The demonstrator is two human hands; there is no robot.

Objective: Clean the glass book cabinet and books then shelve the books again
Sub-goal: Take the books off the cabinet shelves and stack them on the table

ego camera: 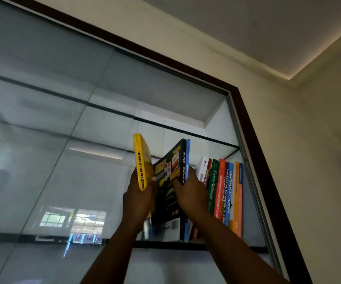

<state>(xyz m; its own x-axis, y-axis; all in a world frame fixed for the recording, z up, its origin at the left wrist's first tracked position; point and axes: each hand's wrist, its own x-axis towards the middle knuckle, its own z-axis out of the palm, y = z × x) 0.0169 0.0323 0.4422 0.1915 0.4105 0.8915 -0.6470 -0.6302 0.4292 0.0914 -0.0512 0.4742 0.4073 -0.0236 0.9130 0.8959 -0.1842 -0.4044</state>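
Head view, lower centre: left hand (139, 199) gripped the yellow book (141, 160), right hand (190, 193) gripped the black Chemistry book (169, 181) tilted on the glass shelf (165, 245), left of the upright row (225, 191); probably reshelving, next move needed both books stood flush against that row.

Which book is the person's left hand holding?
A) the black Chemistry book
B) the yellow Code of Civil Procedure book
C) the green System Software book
B: the left hand grips the yellow book, whose spine reads Code of Civil Procedure; the right hand holds the black Chemistry book.
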